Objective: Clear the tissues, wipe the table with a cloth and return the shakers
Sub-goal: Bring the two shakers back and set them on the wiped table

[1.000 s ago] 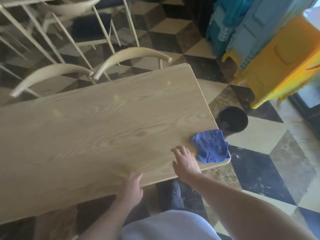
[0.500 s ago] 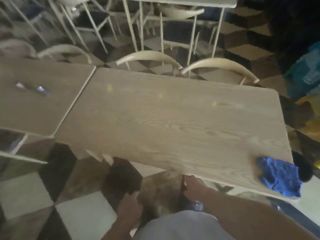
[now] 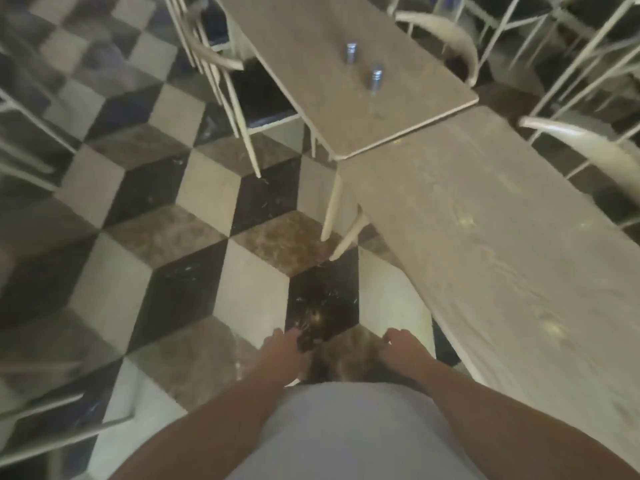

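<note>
Empty hands, shakers waiting on the next table

The left hand (image 3: 285, 349) and right hand (image 3: 403, 351) hang loose and hold nothing. Two shakers (image 3: 375, 79) stand upright near the middle of the far table (image 3: 398, 112), which touches the corner of the near table (image 3: 502, 271). A fast grab could knock one over, because they are tall and thin.

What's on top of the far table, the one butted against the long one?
Two small metal-capped shakers stand upright and apart on the far table. Nothing else shows on it; its far end runs out of frame. Blur hides their contents.
</note>
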Demonstrator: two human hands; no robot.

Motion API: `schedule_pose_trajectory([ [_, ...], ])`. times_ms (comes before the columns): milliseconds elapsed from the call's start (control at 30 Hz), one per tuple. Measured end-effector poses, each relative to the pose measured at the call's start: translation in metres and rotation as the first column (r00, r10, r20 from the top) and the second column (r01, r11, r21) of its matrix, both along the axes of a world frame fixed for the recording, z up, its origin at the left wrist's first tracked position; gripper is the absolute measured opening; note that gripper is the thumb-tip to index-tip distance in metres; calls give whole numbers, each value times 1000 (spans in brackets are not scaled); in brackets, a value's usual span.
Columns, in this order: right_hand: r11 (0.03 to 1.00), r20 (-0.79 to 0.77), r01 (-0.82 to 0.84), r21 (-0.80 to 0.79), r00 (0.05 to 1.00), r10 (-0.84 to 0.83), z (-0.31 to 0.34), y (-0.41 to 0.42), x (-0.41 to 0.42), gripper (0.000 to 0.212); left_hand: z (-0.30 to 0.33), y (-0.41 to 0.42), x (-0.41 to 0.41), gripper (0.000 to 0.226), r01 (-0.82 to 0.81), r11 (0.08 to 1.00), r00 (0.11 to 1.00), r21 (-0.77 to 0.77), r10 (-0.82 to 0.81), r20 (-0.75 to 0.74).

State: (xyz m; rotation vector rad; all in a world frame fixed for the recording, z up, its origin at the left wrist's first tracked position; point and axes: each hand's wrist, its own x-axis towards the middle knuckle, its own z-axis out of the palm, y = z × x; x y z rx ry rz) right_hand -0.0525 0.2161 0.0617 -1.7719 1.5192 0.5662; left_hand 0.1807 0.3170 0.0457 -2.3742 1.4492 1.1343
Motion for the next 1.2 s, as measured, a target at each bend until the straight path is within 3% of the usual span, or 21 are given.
schedule_pose_trajectory([
  [200,990,-66,-103,-99,993,97,-9,-28,65,30,-10,17,43,36,-266,964,964,1,266,-19],
  [333,968,-98,-206,-141,976,193,-12,-62,106,28,-36,16,82,31,-550,835,833,27,551,-49],
  [433,943,-113,-304,-135,950,290,-10,-88,139,25,-35,-1,108,32,-597,801,799,47,599,-52],
  [667,972,-27,-230,-47,973,229,-15,-203,219,20,-29,-90,185,39,-712,689,688,135,723,-63],
  [767,971,-10,-237,6,971,237,-16,-249,248,14,-17,-137,216,43,-689,718,721,97,693,-11],
  [933,973,-3,-222,63,975,223,-23,-308,286,12,3,-212,257,28,-523,852,841,12,514,170],
  [1000,985,18,-160,64,987,159,-21,-323,301,5,6,-243,277,27,-493,868,853,-56,495,168],
  [1200,998,54,-42,51,998,39,-28,-381,344,17,8,-363,349,32,-334,938,938,-92,340,66],
])
